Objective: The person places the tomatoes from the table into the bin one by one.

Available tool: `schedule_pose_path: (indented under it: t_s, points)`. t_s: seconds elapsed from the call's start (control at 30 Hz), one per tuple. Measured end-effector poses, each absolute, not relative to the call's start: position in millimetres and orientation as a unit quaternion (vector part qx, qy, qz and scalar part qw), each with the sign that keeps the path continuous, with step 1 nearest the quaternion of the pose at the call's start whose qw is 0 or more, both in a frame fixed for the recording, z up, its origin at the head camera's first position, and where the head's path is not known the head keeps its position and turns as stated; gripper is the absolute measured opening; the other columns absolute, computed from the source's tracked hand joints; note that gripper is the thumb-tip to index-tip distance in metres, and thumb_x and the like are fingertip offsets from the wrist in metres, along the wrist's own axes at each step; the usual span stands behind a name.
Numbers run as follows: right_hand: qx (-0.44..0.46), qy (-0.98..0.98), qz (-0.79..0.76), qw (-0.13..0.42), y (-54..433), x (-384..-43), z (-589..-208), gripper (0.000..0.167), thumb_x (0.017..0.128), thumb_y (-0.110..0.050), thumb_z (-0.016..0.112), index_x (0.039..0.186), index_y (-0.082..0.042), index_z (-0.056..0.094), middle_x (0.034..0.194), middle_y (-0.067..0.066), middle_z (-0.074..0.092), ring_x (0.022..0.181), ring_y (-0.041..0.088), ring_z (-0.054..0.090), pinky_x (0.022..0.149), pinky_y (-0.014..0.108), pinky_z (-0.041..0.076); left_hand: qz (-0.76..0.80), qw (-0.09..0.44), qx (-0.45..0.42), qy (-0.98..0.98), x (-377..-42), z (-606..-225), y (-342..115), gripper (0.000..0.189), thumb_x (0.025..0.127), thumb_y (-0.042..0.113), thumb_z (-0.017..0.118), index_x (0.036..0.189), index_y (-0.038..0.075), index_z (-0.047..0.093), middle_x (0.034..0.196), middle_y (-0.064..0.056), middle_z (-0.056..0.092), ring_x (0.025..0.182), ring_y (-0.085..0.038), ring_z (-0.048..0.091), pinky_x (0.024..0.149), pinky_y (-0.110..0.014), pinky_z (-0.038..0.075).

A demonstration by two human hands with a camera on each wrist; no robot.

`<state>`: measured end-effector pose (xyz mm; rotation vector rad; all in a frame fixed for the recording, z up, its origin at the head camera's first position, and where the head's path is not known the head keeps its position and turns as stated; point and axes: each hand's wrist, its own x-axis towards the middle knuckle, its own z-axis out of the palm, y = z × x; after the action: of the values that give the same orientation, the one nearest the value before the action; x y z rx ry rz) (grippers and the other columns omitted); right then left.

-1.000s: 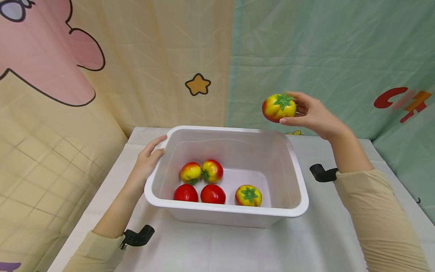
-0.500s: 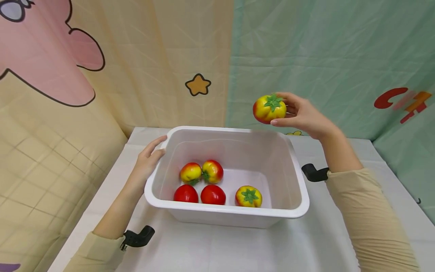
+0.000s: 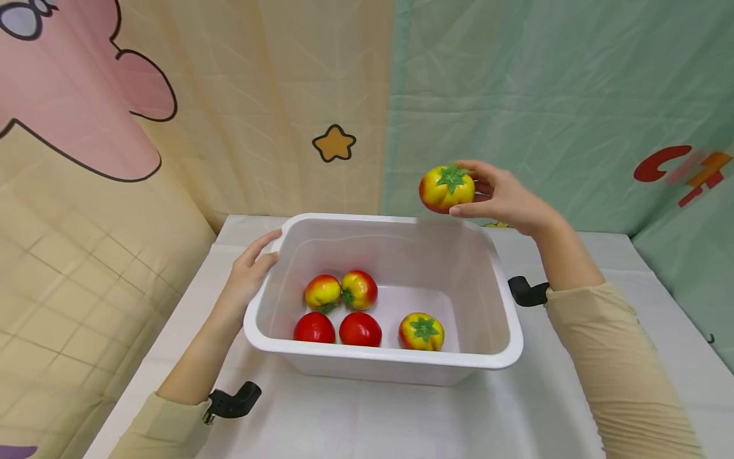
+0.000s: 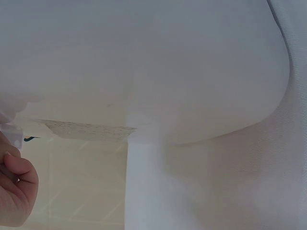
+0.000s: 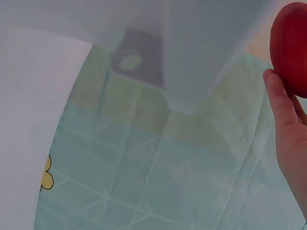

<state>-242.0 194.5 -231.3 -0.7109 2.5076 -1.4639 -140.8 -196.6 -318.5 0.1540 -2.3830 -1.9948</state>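
In the head view my right hand [image 3: 507,201] holds a yellow-and-red toy tomato [image 3: 447,189] with a green calyx, above the far right rim of a white plastic tub [image 3: 383,360]. The right wrist view shows the red side of that tomato [image 5: 291,50] against the fingers. My left hand [image 3: 249,274] grips the tub's left rim, fingertips over the edge. Inside the tub, two red tomatoes [image 3: 360,329] and two yellow-red ones [image 3: 359,289] sit on the left. Another yellow-red tomato [image 3: 422,331], calyx up, lies front right.
The tub stands on a table with a white cloth [image 3: 367,421]. Behind it hangs a printed curtain [image 3: 332,76], beige on the left and green on the right. Each wrist wears a black camera mount [image 3: 235,401].
My right hand has moved left with the tomato, and slightly down, coming over the tub's far rim. The left hand stays on the left rim.
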Motion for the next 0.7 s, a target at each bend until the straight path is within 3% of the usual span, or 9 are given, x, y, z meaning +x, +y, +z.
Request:
schedule_pose_path:
  t_s: [0.7]
  points:
    - [-0.259,0.824,-0.498,0.080,182.1,-237.1,-213.4,0.068,0.081,-0.010,0.072,0.139,-0.013,0.038,0.124,0.008,0.050,0.107,0.020,0.053,0.083,0.021,0.049,-0.638,0.017,0.047,-0.769,-142.2,-321.0,-196.8,0.047,0.097,0.024,0.041,0.144,0.018,0.037,0.134,-0.015,0.044,0.084,-0.005,0.059,0.071,-0.021,0.052]
